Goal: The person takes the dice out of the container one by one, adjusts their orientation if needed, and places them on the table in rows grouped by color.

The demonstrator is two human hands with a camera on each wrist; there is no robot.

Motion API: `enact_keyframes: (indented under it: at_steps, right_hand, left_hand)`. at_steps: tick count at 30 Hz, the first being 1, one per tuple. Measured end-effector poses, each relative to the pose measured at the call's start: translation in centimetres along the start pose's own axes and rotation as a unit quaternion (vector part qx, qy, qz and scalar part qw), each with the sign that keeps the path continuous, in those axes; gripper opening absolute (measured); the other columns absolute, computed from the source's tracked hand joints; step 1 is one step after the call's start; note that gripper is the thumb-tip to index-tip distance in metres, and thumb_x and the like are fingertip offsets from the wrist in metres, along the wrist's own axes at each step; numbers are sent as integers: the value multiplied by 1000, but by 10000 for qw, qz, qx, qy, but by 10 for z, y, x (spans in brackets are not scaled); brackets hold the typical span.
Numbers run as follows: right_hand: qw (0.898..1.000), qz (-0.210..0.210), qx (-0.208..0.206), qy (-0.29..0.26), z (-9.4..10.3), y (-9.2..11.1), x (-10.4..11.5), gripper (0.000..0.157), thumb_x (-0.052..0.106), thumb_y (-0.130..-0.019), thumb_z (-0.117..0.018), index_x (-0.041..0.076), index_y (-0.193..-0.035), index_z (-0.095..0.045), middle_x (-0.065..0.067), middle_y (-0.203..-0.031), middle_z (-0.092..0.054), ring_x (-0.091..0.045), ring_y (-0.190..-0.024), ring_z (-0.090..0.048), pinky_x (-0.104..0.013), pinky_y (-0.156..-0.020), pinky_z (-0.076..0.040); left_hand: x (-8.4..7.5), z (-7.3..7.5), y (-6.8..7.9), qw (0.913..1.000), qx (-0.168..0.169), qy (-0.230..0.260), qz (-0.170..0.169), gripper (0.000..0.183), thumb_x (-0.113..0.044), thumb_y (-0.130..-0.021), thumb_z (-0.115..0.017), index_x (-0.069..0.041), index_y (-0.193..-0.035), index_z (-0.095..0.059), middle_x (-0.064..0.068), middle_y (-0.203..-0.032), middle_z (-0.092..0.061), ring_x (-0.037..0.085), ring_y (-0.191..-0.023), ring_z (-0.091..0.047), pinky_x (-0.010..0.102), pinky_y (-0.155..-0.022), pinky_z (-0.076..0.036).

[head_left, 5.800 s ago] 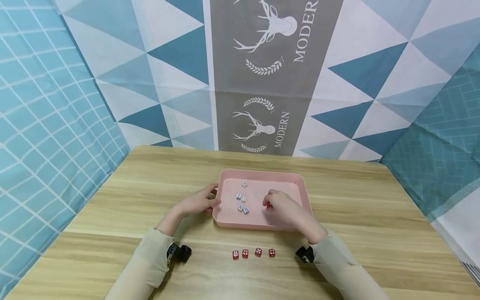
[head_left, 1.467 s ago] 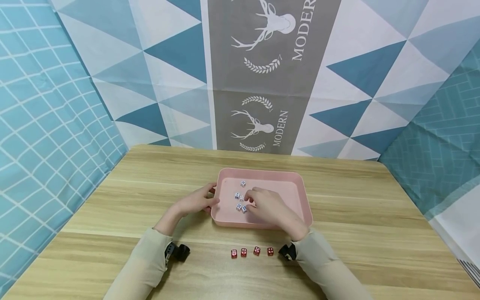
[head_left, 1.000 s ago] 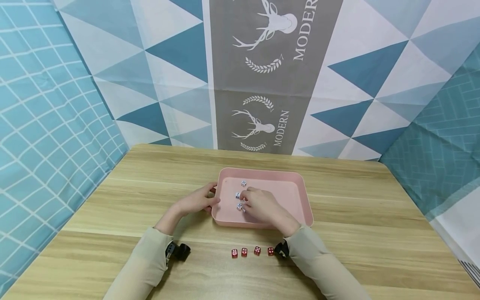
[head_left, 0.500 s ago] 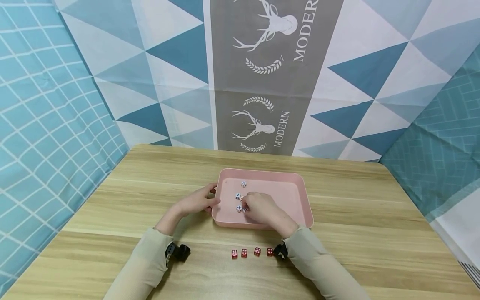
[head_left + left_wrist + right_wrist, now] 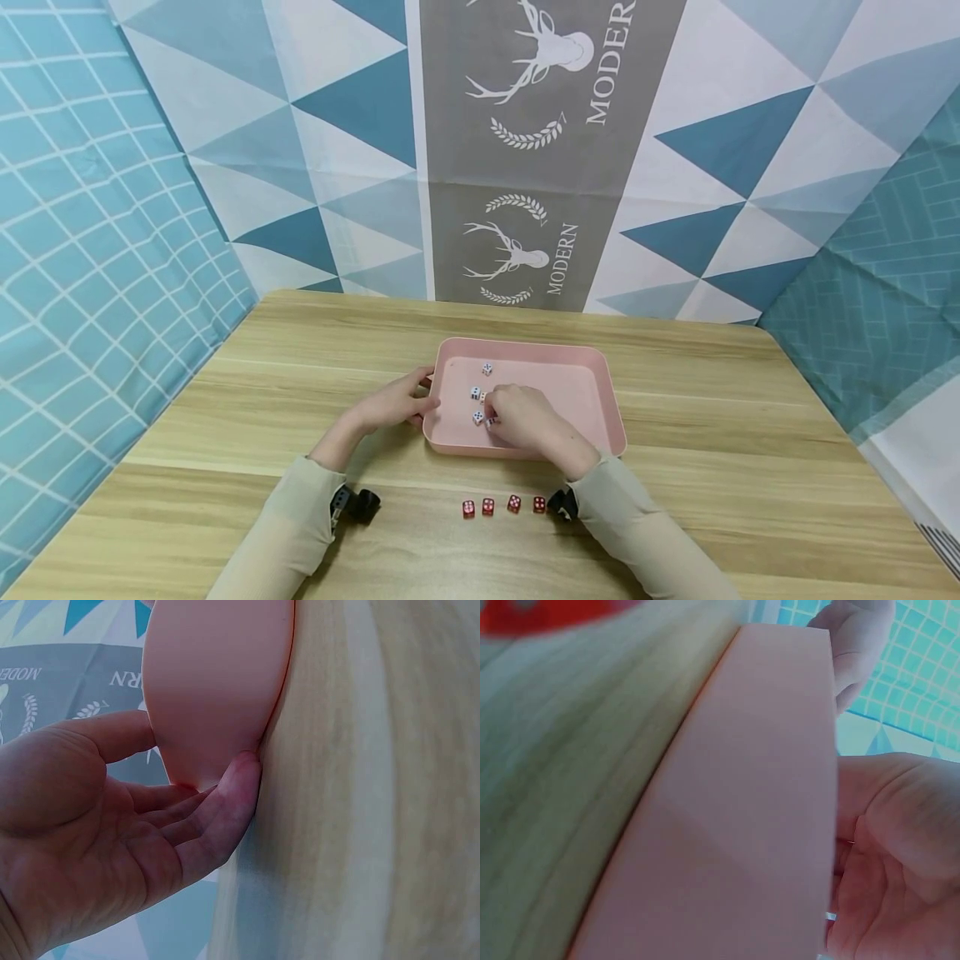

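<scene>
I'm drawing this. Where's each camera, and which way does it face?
Head: on the head, looking forward and down at the tray and dice; left hand, right hand and sleeves show.
Left wrist: on that wrist, facing the tray's outside; left hand shows.
Right wrist: on that wrist, facing the tray's near wall; right hand and, probably, left show.
Both wrist views share tray and table.

The pink tray (image 5: 573,383) looks smooth, matt plastic.

Beige long sleeves (image 5: 281,523), wrinkled; black camera (image 5: 364,506) (small, stubby) at each wrist.
</scene>
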State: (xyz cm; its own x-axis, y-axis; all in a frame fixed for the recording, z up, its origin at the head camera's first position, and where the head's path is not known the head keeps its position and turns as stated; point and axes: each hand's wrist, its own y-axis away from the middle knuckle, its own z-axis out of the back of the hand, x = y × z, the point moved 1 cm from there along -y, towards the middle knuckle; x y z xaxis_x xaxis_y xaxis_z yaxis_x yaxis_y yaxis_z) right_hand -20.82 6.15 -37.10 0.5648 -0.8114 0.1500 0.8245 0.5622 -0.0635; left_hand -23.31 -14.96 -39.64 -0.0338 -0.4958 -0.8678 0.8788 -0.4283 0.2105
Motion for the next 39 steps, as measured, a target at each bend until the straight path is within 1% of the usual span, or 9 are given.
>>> enact_keyframes:
  at_steps: [7,11,14,18,24,28,31,35,39]
  right_hand:
    - [9994,82,9,-340,6,6,7,7,12,-75,-67,12,-70,-62,5,-67,-56,-10,-62,-48,-26,-58,-43]
    - [9988,148,28,-465,9,11,11,3,12,-75,-68,10,-77,-66,3,-73,-61,-11,-67,-53,-27,-62,-45]
    - [9986,244,-10,-473,11,16,13,6,12,-76,-68,11,-82,-69,1,-79,-64,-13,-73,-58,-29,-67,-48]
    - [9984,443,-131,-326,13,23,16,6,13,-78,-68,12,-83,-70,1,-85,-66,-14,-77,-60,-30,-70,-50]
    - [9969,638,-414,-178,17,33,21,5,12,-76,-68,12,-82,-68,1,-84,-64,-14,-76,-61,-29,-68,-50]
    - [9957,664,-641,-73,19,37,22,6,10,-76,-67,12,-81,-68,1,-83,-63,-14,-75,-61,-29,-67,-50]
    - [9946,722,-747,37,20,40,23,6,10,-76,-67,12,-81,-68,2,-81,-63,-14,-74,-61,-29,-66,-50]
    - [9937,868,-704,99,23,44,25,5,11,-77,-66,13,-81,-67,3,-79,-62,-12,-72,-59,-28,-66,-49]
    - [9926,1025,-636,126,25,49,27,2,12,-78,-65,14,-78,-66,5,-74,-59,-9,-66,-56,-26,-64,-47]
  left_hand:
    - [0,0,0,10000,30,18,-58,59,-12,-93,-49,0,-142,-19,25,-129,-39,19,-85,-58,33,-71,-53]
    - [1,1,0,10000,45,10,-69,59,-11,-93,-49,0,-142,-20,25,-128,-40,19,-85,-58,33,-71,-52]
    - [1,1,0,9999,83,-7,-110,58,-11,-93,-49,1,-142,-20,26,-128,-40,20,-85,-58,33,-71,-53]
    - [1,2,1,9998,131,15,-170,58,-13,-93,-49,1,-141,-20,27,-127,-40,20,-85,-58,32,-71,-53]
    - [-1,1,3,9992,202,-7,-335,60,-16,-93,-50,4,-141,-19,28,-124,-39,17,-82,-58,29,-69,-53]
    - [1,0,0,9999,74,23,-117,59,-13,-92,-50,0,-142,-21,26,-126,-41,18,-82,-58,31,-70,-52]
    - [2,0,-2,10000,1,17,-18,58,-12,-92,-50,-1,-142,-22,24,-126,-41,18,-81,-57,32,-70,-52]
    - [1,0,-1,10000,3,22,-22,57,-12,-92,-50,-1,-142,-22,24,-126,-42,17,-81,-57,32,-70,-52]
    - [1,0,-1,10000,6,26,-40,58,-12,-93,-49,0,-142,-22,24,-126,-42,18,-80,-58,32,-70,-52]
